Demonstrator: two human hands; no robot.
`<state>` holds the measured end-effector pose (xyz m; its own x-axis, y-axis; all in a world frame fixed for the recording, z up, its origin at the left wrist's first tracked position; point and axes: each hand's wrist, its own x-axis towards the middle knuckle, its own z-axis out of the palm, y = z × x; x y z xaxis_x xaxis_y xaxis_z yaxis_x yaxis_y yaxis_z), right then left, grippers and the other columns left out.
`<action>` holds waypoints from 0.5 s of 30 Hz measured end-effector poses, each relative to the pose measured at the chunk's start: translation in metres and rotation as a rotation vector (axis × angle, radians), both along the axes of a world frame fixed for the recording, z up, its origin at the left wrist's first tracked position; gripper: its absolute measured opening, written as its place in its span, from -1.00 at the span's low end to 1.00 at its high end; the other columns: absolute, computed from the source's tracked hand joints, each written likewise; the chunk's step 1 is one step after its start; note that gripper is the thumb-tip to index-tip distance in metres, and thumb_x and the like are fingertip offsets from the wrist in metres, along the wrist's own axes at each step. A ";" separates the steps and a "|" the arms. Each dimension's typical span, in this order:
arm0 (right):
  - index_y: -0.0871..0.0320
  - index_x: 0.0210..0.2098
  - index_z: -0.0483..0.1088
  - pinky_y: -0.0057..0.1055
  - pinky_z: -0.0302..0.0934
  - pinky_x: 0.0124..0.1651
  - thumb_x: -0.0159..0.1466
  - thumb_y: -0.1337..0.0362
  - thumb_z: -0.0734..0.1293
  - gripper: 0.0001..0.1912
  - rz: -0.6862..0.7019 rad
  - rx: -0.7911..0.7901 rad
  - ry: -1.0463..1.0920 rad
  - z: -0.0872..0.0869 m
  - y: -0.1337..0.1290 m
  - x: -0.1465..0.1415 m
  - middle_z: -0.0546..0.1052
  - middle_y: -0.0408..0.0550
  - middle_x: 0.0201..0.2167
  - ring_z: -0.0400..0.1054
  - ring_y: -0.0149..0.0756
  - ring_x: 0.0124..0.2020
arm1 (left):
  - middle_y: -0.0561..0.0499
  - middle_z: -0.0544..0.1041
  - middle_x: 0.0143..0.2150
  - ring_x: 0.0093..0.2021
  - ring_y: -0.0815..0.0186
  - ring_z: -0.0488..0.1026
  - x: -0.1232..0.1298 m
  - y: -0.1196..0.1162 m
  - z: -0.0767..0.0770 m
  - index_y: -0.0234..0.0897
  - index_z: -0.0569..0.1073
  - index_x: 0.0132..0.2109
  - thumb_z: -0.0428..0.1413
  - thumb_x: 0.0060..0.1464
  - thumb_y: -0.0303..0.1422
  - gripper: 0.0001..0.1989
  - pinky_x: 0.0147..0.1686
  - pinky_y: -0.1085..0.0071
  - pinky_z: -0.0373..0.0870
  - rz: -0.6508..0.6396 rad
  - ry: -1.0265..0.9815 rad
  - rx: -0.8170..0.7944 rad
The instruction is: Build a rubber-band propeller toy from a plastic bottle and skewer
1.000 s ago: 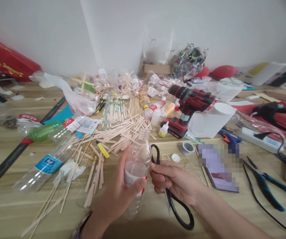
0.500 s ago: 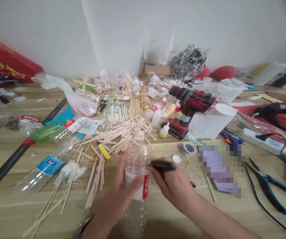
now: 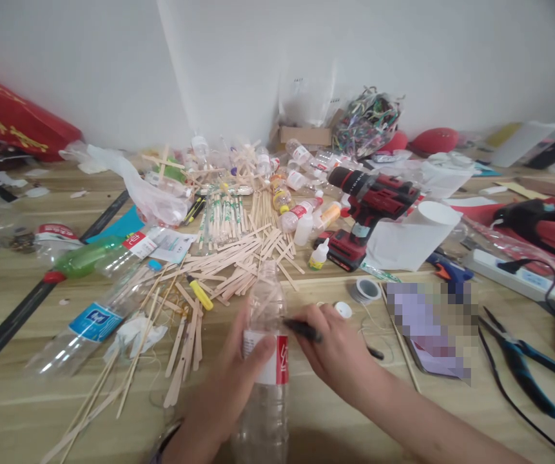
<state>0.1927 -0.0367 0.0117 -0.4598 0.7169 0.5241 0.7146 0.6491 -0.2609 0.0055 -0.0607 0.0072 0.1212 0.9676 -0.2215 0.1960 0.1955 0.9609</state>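
Note:
A clear plastic bottle (image 3: 262, 419) with a red and white label stands in front of me, its neck uncapped as far as I can see. My left hand (image 3: 238, 367) is wrapped round its middle, thumb across the label. In my right hand (image 3: 338, 348) is a black marker pen (image 3: 305, 330), gripped between thumb and fingers. The pen's tip meets or nearly meets the bottle's right side just above the label; exact contact is hard to make out. A black cap-like piece (image 3: 375, 353) lies beyond my right wrist.
Wooden craft sticks (image 3: 233, 264) lie heaped beyond the bottle. A red cordless drill (image 3: 374, 206) stands behind at right, near a small glue bottle (image 3: 319, 254). Pliers (image 3: 519, 361) and a pixelated flat object (image 3: 432, 335) lie to the right. A blue-labelled bottle (image 3: 96, 320) lies left.
The pen has turned, and its back end now points lower. My right hand has shifted slightly left, and the bottle has tilted or turned a little in my left hand.

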 end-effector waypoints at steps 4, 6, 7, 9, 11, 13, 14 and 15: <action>0.09 -0.48 0.16 -0.47 0.00 -0.54 0.33 0.28 0.18 -0.77 0.022 -0.788 0.404 0.012 0.002 -0.002 0.26 -0.24 -0.63 0.11 -0.43 -0.62 | -0.10 0.02 0.45 0.42 0.00 -0.08 -0.005 -0.001 -0.005 -0.16 -0.05 0.43 0.10 0.16 -0.04 -0.18 0.33 0.02 0.04 -0.066 0.008 0.020; 0.09 -0.54 0.11 -0.47 -0.10 -0.56 0.29 0.12 0.21 -0.68 0.053 -1.207 0.649 0.017 0.004 -0.002 0.16 -0.27 -0.65 -0.03 -0.47 -0.63 | -0.10 0.00 0.46 0.43 0.01 -0.10 -0.005 -0.001 -0.006 -0.15 -0.09 0.43 0.09 0.17 -0.04 -0.17 0.33 0.05 0.06 -0.086 0.032 0.070; 0.08 -0.55 0.09 -0.47 -0.13 -0.57 0.26 0.06 0.22 -0.65 0.060 -1.301 0.710 0.018 0.004 -0.002 0.14 -0.28 -0.64 -0.07 -0.49 -0.63 | -0.09 -0.03 0.47 0.44 0.02 -0.12 -0.005 -0.001 -0.005 -0.16 -0.10 0.43 0.08 0.17 -0.04 -0.17 0.34 0.07 0.05 -0.089 0.050 0.097; 0.07 -0.56 0.06 -0.46 -0.13 -0.57 0.23 0.03 0.22 -0.64 0.069 -1.332 0.728 0.019 0.004 -0.002 0.13 -0.27 -0.62 -0.10 -0.49 -0.63 | -0.09 -0.07 0.48 0.44 0.05 -0.15 -0.004 -0.001 -0.004 -0.17 -0.14 0.44 0.08 0.18 -0.04 -0.16 0.35 0.09 0.03 -0.091 0.080 0.131; 0.07 -0.55 0.07 -0.45 -0.11 -0.57 0.24 0.05 0.21 -0.65 0.060 -1.311 0.712 0.017 0.003 -0.004 0.12 -0.27 -0.62 -0.09 -0.48 -0.63 | -0.08 -0.08 0.48 0.44 0.06 -0.14 -0.004 -0.001 -0.004 -0.17 -0.14 0.44 0.07 0.18 -0.03 -0.15 0.36 0.10 0.01 -0.093 0.083 0.120; 0.09 -0.52 0.14 -0.43 -0.05 -0.52 0.27 0.12 0.22 -0.71 0.020 -1.151 0.645 0.014 0.001 -0.004 0.19 -0.24 -0.60 0.01 -0.42 -0.60 | -0.07 -0.04 0.47 0.44 0.06 -0.11 -0.005 -0.001 -0.006 -0.16 -0.10 0.43 0.07 0.17 -0.01 -0.16 0.36 0.09 -0.01 -0.087 0.044 0.046; 0.10 -0.49 0.20 -0.42 -0.01 -0.47 0.29 0.20 0.22 -0.76 0.004 -0.960 0.535 0.012 0.000 -0.004 0.26 -0.20 -0.58 0.09 -0.38 -0.57 | -0.06 -0.01 0.46 0.43 0.05 -0.08 -0.006 0.000 -0.007 -0.16 -0.06 0.43 0.06 0.17 0.00 -0.19 0.36 0.09 0.00 -0.077 0.010 -0.005; 0.11 -0.45 0.25 -0.40 0.02 -0.42 0.31 0.28 0.21 -0.82 0.000 -0.720 0.387 0.010 0.000 -0.002 0.32 -0.16 -0.55 0.15 -0.34 -0.53 | -0.06 0.04 0.45 0.42 0.05 -0.03 -0.007 0.000 -0.008 -0.16 -0.01 0.42 0.04 0.18 0.01 -0.22 0.35 0.07 0.03 -0.068 -0.024 -0.044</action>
<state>0.1907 -0.0368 0.0219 -0.3403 0.9386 0.0569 0.4887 0.2283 -0.8420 -0.0014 -0.0605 -0.0009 0.1921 0.9463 -0.2602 0.1877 0.2249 0.9561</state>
